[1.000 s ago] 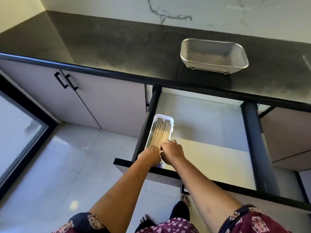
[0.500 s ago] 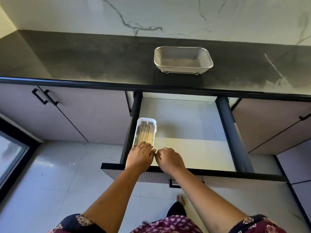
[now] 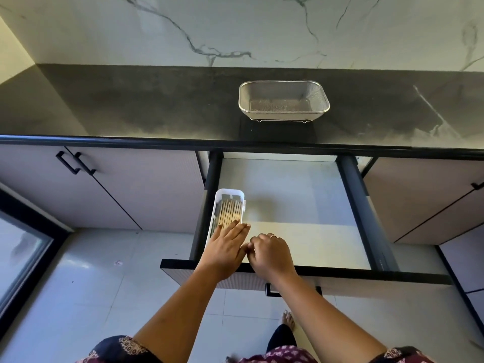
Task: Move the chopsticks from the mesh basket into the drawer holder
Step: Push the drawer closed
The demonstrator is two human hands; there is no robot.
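Your left hand [image 3: 226, 248] lies flat, fingers straight and released, on the near ends of the chopsticks [image 3: 230, 212], which rest in the white holder [image 3: 230, 191] at the left side of the open drawer [image 3: 301, 195]. Just beside it, your right hand [image 3: 269, 254] has its fingers curled under; whether they pinch anything cannot be told. Further back, the mesh basket [image 3: 284, 100] sits on the dark counter [image 3: 131, 106].

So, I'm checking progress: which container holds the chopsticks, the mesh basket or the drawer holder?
The white holder at the drawer's left: chopsticks lie in it, under the left hand. The mesh basket on the countertop looks empty.
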